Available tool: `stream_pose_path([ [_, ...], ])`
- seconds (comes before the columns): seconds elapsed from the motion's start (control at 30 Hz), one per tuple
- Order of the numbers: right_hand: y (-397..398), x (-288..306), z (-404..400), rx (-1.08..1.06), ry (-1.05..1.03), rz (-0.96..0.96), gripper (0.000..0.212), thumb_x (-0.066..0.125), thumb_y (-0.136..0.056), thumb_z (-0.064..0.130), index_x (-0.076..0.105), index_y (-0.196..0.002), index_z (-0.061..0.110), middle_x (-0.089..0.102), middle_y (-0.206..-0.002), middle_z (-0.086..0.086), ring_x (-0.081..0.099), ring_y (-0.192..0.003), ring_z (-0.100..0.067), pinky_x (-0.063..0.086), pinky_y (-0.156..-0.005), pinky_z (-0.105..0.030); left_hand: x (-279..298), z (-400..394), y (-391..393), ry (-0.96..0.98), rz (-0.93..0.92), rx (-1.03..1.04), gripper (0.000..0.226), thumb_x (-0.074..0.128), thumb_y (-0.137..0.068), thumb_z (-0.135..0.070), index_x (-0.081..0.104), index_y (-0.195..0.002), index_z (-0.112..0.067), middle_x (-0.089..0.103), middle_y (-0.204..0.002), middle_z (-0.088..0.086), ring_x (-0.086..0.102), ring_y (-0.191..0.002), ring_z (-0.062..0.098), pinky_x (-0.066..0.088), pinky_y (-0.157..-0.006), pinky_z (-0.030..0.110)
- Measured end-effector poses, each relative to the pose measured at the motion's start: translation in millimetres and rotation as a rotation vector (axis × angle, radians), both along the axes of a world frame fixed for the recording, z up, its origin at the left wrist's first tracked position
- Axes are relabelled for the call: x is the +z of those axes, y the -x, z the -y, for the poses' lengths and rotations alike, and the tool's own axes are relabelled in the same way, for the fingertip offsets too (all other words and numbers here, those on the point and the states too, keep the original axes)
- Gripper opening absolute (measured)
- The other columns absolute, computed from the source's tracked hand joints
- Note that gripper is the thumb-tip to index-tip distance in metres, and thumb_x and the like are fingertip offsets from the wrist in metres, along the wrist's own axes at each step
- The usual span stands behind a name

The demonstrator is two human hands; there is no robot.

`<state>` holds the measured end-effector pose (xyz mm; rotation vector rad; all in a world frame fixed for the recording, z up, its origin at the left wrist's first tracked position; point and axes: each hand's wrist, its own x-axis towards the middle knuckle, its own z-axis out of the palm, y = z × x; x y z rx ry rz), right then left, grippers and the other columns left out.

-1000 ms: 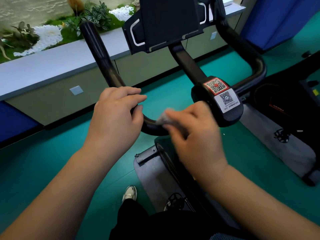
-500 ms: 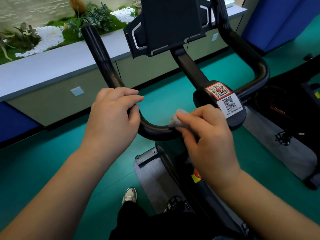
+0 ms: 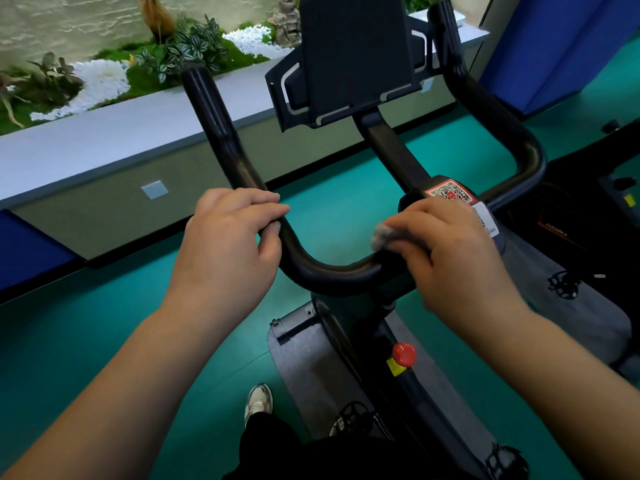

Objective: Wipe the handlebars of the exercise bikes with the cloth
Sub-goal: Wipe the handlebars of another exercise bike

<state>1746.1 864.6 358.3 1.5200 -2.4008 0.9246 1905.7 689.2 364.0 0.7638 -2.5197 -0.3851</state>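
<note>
Showing a smooth black handlebar [image 3: 311,268] with a soft satin sheen. Looking fuzzy and grey: a small cloth [image 3: 382,235], bunched under the right hand [image 3: 450,258]. Appearing matt, finely textured plastic: the dark tablet holder [image 3: 353,53]. Gleaming on the hub, glossy paper stickers [image 3: 450,192]. Shining below, a red plastic knob [image 3: 403,355]. Lying matt and rubbery, the green floor [image 3: 104,341].

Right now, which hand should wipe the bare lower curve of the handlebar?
Right. The right hand already presses the cloth on the handlebar beside that curve; the left hand only grips the bar, steadying it.
</note>
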Motion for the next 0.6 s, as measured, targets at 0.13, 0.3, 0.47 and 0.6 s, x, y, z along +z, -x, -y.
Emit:
stream_pose_path([
  [0.13,4.1,1.3,0.7,-0.052,-0.046,-0.006,0.011,0.063,-0.087,0.016,0.073,-0.092,0.018,0.066,-0.094,0.000,0.057,-0.094,-0.026,0.045,-0.085,-0.039,1.2,10.2,-2.4,-0.002,-0.002,-0.010,0.024,0.061,-0.088,-0.011,0.072,-0.107,-0.020,0.066,-0.113,-0.009,0.049,-0.108,0.020,0.028,-0.097,0.019],
  [0.3,0.1,15.8,11.9,0.009,-0.089,0.082,0.013,0.063,-0.080,0.016,0.074,-0.085,0.016,0.066,-0.088,0.003,0.054,-0.086,-0.012,0.036,-0.081,-0.013,1.9,17.7,-2.5,-0.006,-0.010,-0.051,0.023,0.062,-0.088,-0.010,0.073,-0.106,-0.020,0.067,-0.110,-0.010,0.050,-0.105,0.020,0.025,-0.093,0.015],
  [0.47,31.8,30.4,30.3,0.033,-0.630,-0.203,0.018,0.070,-0.081,0.017,0.073,-0.093,0.029,0.067,-0.097,0.002,0.055,-0.091,-0.026,0.047,-0.084,-0.040,6.1,28.7,0.9,-0.012,0.005,-0.100,0.023,0.061,-0.088,-0.011,0.073,-0.106,-0.020,0.067,-0.107,-0.010,0.051,-0.103,0.021,0.028,-0.094,0.018],
  [0.6,27.7,37.2,46.3,0.106,-0.798,-0.095,0.019,0.061,-0.089,0.031,0.069,-0.106,0.034,0.064,-0.107,0.007,0.054,-0.105,-0.020,0.038,-0.084,-0.022,9.0,32.6,6.1,-0.018,-0.006,-0.129,0.024,0.055,-0.088,-0.017,0.073,-0.104,-0.021,0.067,-0.105,-0.010,0.051,-0.101,0.021,0.030,-0.092,0.020],
])
